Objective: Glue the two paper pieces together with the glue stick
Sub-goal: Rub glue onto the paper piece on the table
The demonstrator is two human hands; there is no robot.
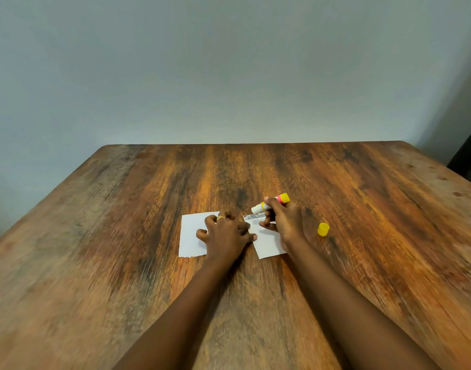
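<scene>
- The right hand grips the uncapped glue stick, its tip at the right paper's far edge.
- The left hand, fingers spread, presses the left paper and the right paper's edge.
- Risk: pinned only at that edge, the right paper could slide or wrinkle under the stroke.

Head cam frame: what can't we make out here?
Head view: whether left paper and right paper overlap; the left hand covers the seam.
Head view: whether the glue stick tip touches paper; blur and the right hand obscure it.
Head view: print at right paper's far edge; too small, blurred.
</scene>
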